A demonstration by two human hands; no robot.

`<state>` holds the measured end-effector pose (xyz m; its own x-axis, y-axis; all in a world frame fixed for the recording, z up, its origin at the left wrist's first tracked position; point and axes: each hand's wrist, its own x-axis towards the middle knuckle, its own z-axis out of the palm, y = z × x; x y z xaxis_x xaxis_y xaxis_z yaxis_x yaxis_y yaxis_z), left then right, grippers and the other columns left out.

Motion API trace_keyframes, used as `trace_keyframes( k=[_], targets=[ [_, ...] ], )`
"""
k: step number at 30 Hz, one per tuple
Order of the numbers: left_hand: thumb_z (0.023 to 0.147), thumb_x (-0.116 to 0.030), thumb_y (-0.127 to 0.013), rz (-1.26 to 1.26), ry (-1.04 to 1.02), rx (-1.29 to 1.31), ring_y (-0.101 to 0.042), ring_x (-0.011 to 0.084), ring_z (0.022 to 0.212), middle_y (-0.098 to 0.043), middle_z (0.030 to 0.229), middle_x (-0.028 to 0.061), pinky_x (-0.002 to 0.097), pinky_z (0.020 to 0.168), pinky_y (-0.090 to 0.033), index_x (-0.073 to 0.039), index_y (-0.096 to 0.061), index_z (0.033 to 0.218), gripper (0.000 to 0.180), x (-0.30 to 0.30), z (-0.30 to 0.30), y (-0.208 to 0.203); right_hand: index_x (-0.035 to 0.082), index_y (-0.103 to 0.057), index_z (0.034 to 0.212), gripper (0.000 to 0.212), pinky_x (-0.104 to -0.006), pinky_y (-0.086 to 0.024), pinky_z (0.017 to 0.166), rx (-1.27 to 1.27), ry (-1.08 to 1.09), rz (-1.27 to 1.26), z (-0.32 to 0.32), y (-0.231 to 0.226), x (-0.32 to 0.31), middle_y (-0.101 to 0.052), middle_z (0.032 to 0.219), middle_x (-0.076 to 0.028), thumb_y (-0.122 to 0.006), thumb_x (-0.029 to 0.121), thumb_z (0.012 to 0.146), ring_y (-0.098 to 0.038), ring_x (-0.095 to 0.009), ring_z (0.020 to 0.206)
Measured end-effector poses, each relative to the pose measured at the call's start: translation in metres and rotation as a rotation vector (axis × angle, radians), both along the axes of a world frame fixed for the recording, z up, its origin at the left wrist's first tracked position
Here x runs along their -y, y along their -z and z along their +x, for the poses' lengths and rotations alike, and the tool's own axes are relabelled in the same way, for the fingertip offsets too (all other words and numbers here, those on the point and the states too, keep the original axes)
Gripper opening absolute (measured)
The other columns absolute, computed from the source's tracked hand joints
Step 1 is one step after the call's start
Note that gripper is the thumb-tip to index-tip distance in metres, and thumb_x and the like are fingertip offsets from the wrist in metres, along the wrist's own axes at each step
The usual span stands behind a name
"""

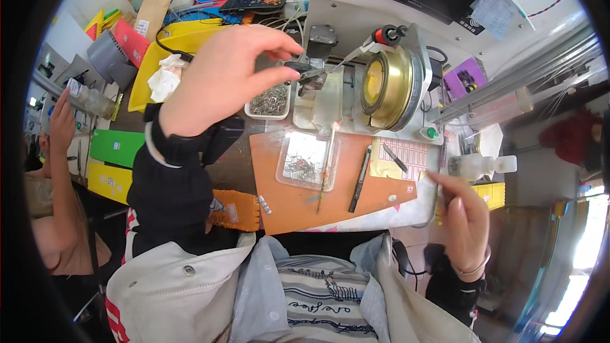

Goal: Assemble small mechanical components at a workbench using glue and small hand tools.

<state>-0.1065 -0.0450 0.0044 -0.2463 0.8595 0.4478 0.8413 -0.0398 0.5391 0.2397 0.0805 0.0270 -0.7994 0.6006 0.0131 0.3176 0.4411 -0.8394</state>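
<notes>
My left hand [222, 76] reaches over the bench to a machine fixture. Its thumb and fingers are curled round a small dark clip [305, 70] at the fixture, the thumb against its dark end. Beneath the wrist stands a white tray [267, 116] of small metal pieces. My right hand [467, 222] is off the bench's right front edge, slightly blurred. Its index finger stretches forward, the others bend inward, and nothing shows in it. A clear tray [278, 176] with thin metal parts lies between the hands, a thin stick [326, 165] across its right side.
A brass-coloured wheel [376, 87] stands right of the fixture. The orange-brown board [270, 209] carries a black pen [360, 179] and a labelled sheet [410, 155]. A yellow bin [143, 82] holds crumpled tissue. Bottles [470, 166] stand right. Another person's arm [60, 165] is at far left.
</notes>
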Motion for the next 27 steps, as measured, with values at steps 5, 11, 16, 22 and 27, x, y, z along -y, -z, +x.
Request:
trace_keyframes(
  k=[5,11,16,22,27],
  targets=[
    [0.076,-0.008,-0.076,0.03,0.083,0.048,-0.062,0.0268,0.084,-0.064,0.086,0.0102,0.0346,0.075,-0.048,-0.001,-0.072,0.092,0.017,-0.025,-0.01,0.033,-0.005,-0.061,0.121,0.047,-0.0251,-0.043,0.071,-0.033,-0.37,-0.605,-0.063,0.022,0.028,-0.064,0.094,-0.006,-0.042,0.034,0.105,-0.053,-0.011,0.077],
    [0.075,-0.005,-0.075,0.084,0.087,0.047,-0.06,0.0275,0.082,-0.061,0.084,0.0103,0.0353,0.07,-0.046,0.0,-0.068,0.081,0.011,-0.038,-0.011,0.037,0.002,-0.057,0.103,0.049,-0.0224,-0.022,0.046,-0.238,-0.142,-1.249,-0.136,0.064,0.029,-0.033,0.067,0.004,-0.032,0.043,0.109,-0.024,-0.005,0.051],
    [0.081,-0.004,-0.068,-0.053,0.145,0.138,-0.058,0.0293,0.077,-0.059,0.082,0.0117,0.0363,0.067,-0.046,0.0,-0.058,0.087,0.013,-0.03,-0.008,0.03,0.005,-0.054,0.099,0.05,-0.0209,-0.02,0.043,-0.481,-0.033,-1.493,-0.156,0.085,0.02,-0.032,0.065,0.005,-0.031,0.049,0.107,-0.025,-0.005,0.049],
    [0.089,-0.003,-0.061,0.011,0.138,0.323,-0.051,0.0186,0.058,-0.052,0.066,0.0086,0.0305,0.055,-0.039,0.0,-0.053,0.089,0.008,-0.038,0.001,0.035,0.007,-0.053,0.097,0.049,-0.0207,-0.019,0.043,-0.571,-0.112,-1.581,-0.164,0.092,0.011,-0.03,0.064,0.005,-0.03,0.049,0.107,-0.022,-0.004,0.049],
    [0.091,-0.001,-0.058,0.05,0.106,0.396,-0.044,0.0083,0.057,-0.049,0.064,0.0036,0.0252,0.052,-0.034,0.0,-0.053,0.088,0.007,-0.044,0.007,0.037,0.008,-0.053,0.097,0.048,-0.0208,-0.018,0.043,-0.502,-0.123,-1.598,-0.167,0.092,0.006,-0.029,0.064,0.006,-0.032,0.049,0.107,-0.022,-0.004,0.05]
  ],
)
